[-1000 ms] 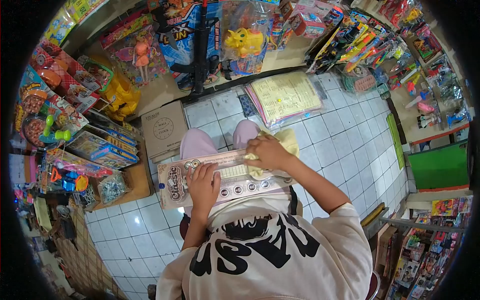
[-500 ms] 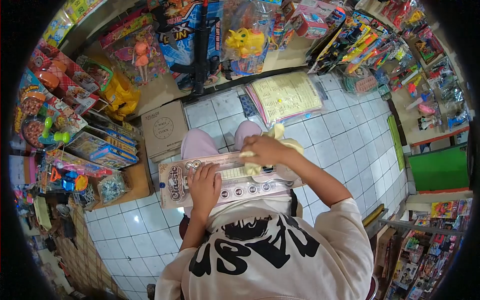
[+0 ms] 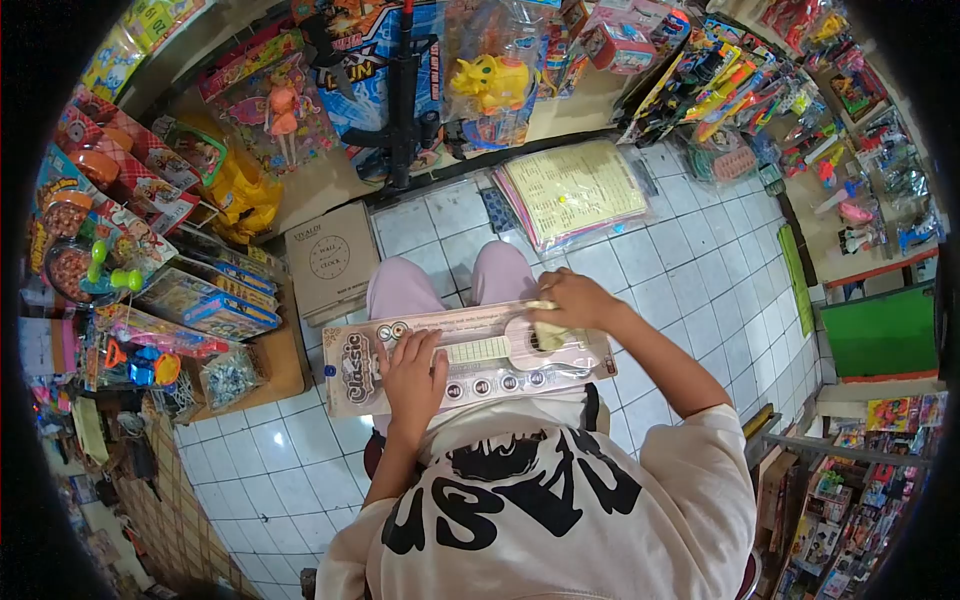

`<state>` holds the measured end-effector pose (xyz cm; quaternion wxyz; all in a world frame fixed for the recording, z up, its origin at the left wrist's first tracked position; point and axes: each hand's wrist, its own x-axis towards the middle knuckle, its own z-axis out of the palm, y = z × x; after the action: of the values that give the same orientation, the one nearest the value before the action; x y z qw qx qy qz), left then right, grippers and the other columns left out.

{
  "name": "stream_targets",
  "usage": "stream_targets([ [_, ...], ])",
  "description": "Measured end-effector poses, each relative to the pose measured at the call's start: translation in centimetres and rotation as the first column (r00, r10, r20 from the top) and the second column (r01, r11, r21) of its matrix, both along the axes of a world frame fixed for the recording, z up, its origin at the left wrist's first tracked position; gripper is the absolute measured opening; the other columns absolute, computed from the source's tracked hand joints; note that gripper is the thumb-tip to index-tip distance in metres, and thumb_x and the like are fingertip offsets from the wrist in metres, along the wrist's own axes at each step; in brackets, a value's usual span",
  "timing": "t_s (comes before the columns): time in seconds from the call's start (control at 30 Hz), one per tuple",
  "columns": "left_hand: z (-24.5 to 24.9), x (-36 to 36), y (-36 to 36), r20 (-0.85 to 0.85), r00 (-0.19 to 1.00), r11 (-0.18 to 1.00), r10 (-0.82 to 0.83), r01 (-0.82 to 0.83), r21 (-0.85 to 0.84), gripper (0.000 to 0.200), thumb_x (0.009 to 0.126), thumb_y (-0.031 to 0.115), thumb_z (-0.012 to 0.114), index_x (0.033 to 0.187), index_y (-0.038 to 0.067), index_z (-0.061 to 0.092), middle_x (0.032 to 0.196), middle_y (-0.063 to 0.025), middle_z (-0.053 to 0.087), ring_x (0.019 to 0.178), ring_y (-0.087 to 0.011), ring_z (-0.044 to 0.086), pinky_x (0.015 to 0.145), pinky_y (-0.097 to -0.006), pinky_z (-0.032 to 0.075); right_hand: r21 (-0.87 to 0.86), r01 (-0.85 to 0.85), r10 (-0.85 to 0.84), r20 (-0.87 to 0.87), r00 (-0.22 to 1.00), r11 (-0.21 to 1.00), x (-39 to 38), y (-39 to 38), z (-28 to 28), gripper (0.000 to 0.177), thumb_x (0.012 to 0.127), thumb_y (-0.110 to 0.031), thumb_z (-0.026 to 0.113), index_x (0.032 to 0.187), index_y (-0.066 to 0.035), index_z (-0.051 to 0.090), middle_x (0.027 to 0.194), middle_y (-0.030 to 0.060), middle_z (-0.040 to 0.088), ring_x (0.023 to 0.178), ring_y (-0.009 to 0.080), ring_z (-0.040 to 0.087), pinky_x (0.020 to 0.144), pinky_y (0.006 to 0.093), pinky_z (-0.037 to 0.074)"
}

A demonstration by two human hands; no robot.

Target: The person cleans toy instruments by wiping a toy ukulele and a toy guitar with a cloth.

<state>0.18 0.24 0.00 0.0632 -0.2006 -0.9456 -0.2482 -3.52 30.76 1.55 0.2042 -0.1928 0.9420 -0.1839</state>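
Note:
Across my lap lies a boxed toy guitar [image 3: 480, 349], a long pink package with "Classic" lettering at its left end and a small guitar showing through the front. My left hand [image 3: 412, 372] rests flat on the package near the lettering, fingers spread. Over the guitar's body, my right hand [image 3: 578, 299] is closed around a pale yellow cloth [image 3: 549, 328], which touches the package front. Part of the cloth is hidden beneath the fingers.
A brown wall clock box [image 3: 330, 262] stands ahead on the left. Bagged yellow papers [image 3: 578, 190] lie on the tiled floor [image 3: 690, 290]. Packaged toys [image 3: 210, 300] crowd the left side, with a toy rifle [image 3: 402, 110] at the back and a green panel [image 3: 880, 338] at right.
My right hand has moved to the right along the package with the cloth, uncovering more of the guitar's neck and body. My left hand stays in place on the package.

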Motion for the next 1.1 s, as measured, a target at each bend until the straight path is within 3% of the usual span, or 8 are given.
stream_targets([
  [0.2, 0.0, 0.2, 0.1, 0.005, 1.000, 1.000, -0.015, 0.015, -0.023, 0.029, 0.083, 0.023, 0.054, 0.109, 0.011, 0.061, 0.106, -0.0054, 0.061, 0.110, -0.0240, 0.051, 0.109, -0.0512, 0.015, -0.139, 0.158, -0.165, -0.040, 0.985, 0.978, 3.4, 3.5, 0.2, 0.044, 0.085, -0.041, 0.051, 0.094, -0.002, 0.068, 0.105, 0.0169, 0.060, 0.098, 0.0356, 0.054, 0.085, 0.0414, 0.046],
  [0.33, 0.2, 0.5, -0.1, 0.021, 1.000, 0.998, -0.022, 0.023, -0.054, 0.029, 0.084, 0.021, 0.055, 0.111, 0.012, 0.059, 0.108, -0.0045, 0.059, 0.110, -0.0227, 0.051, 0.108, -0.0508, 0.017, -0.249, 0.425, -0.447, -0.033, 0.894, 0.870, 6.3, 4.3, 0.6, 0.038, 0.085, -0.036, 0.054, 0.096, -0.002, 0.068, 0.106, 0.0214, 0.060, 0.101, 0.0359, 0.054, 0.089, 0.0413, 0.044],
  [0.47, 0.2, 0.8, -0.2, 0.011, 1.000, 0.996, -0.015, 0.016, -0.091, 0.031, 0.084, 0.024, 0.055, 0.112, 0.012, 0.060, 0.109, -0.0049, 0.058, 0.110, -0.0230, 0.050, 0.105, -0.0505, 0.021, -0.229, 0.535, -0.582, -0.336, 0.740, 0.813, 9.8, 2.8, 1.3, 0.039, 0.085, -0.036, 0.054, 0.094, -0.001, 0.068, 0.100, 0.0228, 0.061, 0.095, 0.0370, 0.057, 0.084, 0.0405, 0.047],
  [0.57, -0.2, 1.1, -0.6, -0.021, 0.999, 0.996, 0.024, -0.026, -0.087, 0.031, 0.084, 0.024, 0.054, 0.112, 0.012, 0.060, 0.109, -0.0050, 0.058, 0.111, -0.0227, 0.049, 0.105, -0.0507, 0.020, -0.139, 0.687, -0.700, -0.174, 0.692, 0.713, 11.2, 1.9, 1.9, 0.039, 0.084, -0.037, 0.054, 0.092, -0.002, 0.068, 0.098, 0.0225, 0.060, 0.094, 0.0368, 0.057, 0.083, 0.0407, 0.047],
  [0.6, -0.3, 1.3, -0.7, -0.010, 0.999, 0.995, 0.036, -0.036, -0.089, 0.030, 0.084, 0.025, 0.054, 0.112, 0.012, 0.060, 0.109, -0.0053, 0.057, 0.111, -0.0231, 0.049, 0.105, -0.0508, 0.021, -0.160, 0.699, -0.714, -0.239, 0.658, 0.697, 11.3, 1.1, 2.0, 0.041, 0.084, -0.040, 0.053, 0.090, -0.002, 0.068, 0.092, 0.0223, 0.060, 0.090, 0.0370, 0.057, 0.082, 0.0419, 0.047],
  [0.73, 0.1, 1.7, -1.0, 0.002, 0.993, 0.989, 0.119, -0.118, -0.090, 0.029, 0.084, 0.025, 0.055, 0.110, 0.013, 0.060, 0.108, -0.0066, 0.056, 0.109, -0.0258, 0.048, 0.104, -0.0507, 0.022, -0.087, 0.738, -0.743, -0.052, 0.668, 0.669, 9.8, 0.9, 2.8, 0.048, 0.085, -0.046, 0.051, 0.085, 0.000, 0.067, 0.085, 0.0239, 0.057, 0.083, 0.0388, 0.057, 0.076, 0.0444, 0.046],
  [0.97, -1.2, -0.8, -0.4, -0.023, 0.969, 0.969, 0.244, -0.245, -0.035, 0.029, 0.083, 0.025, 0.059, 0.108, 0.010, 0.058, 0.104, -0.0082, 0.056, 0.107, -0.0300, 0.047, 0.101, -0.0513, 0.023, -0.138, 0.702, -0.714, -0.063, 0.697, 0.698, 2.0, 2.3, 1.7, 0.056, 0.084, -0.050, 0.050, 0.084, 0.003, 0.066, 0.087, 0.0279, 0.060, 0.084, 0.0418, 0.059, 0.077, 0.0454, 0.046],
  [1.1, 0.7, -1.9, 0.6, -0.009, 0.984, 0.980, 0.179, -0.179, -0.084, 0.050, 0.079, 0.043, 0.063, 0.117, 0.010, 0.056, 0.111, -0.0097, 0.053, 0.113, -0.0315, 0.043, 0.103, -0.0616, 0.013, -0.220, 0.733, -0.755, -0.023, 0.656, 0.644, -3.7, 3.5, 0.4, 0.057, 0.082, -0.049, 0.051, 0.085, 0.005, 0.066, 0.086, 0.0301, 0.062, 0.086, 0.0417, 0.061, 0.078, 0.0449, 0.046],
])
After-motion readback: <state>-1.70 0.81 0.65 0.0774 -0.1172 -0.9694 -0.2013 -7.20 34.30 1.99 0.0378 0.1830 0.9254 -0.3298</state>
